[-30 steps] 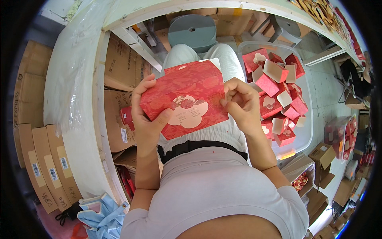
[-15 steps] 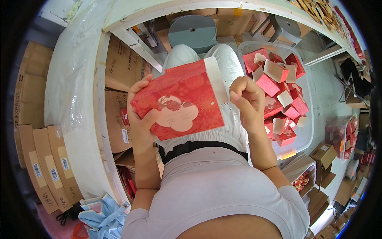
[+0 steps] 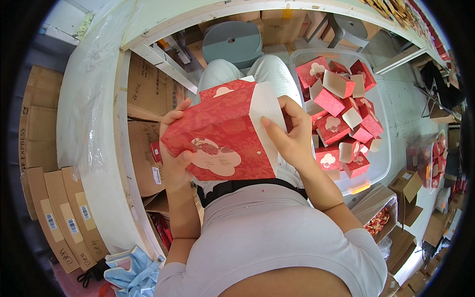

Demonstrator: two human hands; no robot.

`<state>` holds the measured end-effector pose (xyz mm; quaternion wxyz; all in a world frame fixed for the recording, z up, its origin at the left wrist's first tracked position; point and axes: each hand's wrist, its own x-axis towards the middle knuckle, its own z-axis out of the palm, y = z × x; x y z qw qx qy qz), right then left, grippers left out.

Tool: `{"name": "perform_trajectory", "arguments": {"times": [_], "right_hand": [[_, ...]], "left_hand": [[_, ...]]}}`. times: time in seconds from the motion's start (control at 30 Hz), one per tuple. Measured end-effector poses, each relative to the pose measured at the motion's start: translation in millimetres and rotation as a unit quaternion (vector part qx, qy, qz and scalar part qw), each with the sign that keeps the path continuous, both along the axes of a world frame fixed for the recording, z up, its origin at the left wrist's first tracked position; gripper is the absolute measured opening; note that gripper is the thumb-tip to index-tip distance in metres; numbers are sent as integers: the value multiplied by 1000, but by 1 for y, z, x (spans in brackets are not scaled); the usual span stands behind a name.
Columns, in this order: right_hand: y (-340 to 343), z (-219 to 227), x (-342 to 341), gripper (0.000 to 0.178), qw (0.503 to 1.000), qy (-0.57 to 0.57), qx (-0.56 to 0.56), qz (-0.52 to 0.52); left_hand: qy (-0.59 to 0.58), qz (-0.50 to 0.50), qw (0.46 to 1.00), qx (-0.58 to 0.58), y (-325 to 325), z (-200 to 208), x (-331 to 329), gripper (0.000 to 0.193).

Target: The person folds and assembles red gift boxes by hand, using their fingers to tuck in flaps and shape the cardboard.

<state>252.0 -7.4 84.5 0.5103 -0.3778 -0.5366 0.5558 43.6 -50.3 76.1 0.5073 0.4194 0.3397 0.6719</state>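
Over my lap I hold a red cardboard box [image 3: 217,133] with a floral pattern and a pale flower-shaped patch. My left hand [image 3: 174,153] grips its left end, thumb on the near face and fingers at the far side. At the right end, a white flap [image 3: 264,106] is pinched by my right hand [image 3: 293,136], the thumb lying on its white side. The other fingers are partly behind the flap. Beyond the box's far edge shows a red panel [image 3: 210,92] with a pale patch; whether it belongs to the same box I cannot tell.
On my right stands a clear plastic tub [image 3: 373,180] heaped with red boxes [image 3: 341,104]. A grey stool [image 3: 232,43] is ahead, under the table [image 3: 163,29]. To the left are cardboard cartons [image 3: 64,222] and a blue bag [image 3: 133,272]. An open carton [image 3: 391,203] holds small wrapped items.
My right hand was beside the box with curled fingers; it has moved left and taken hold of the white flap. The box has turned, so more of its upper side shows.
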Motion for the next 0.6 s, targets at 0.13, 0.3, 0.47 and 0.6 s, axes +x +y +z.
{"name": "perform_trajectory", "arguments": {"times": [0.13,0.3,0.47,0.6], "right_hand": [[0,-2,-2,12,999,-10,3,-31],[1,-16,-1,12,996,-59,43,-51],[6,-20,6,15,986,-104,128,-7],[7,-7,5,15,995,-48,88,-3]], "left_hand": [[-3,-14,1000,10,0,-1,0,72],[-2,-16,1000,13,0,0,1,72],[-6,-10,1000,10,-1,0,0,72],[-38,-10,999,5,-1,0,1,76]]}}
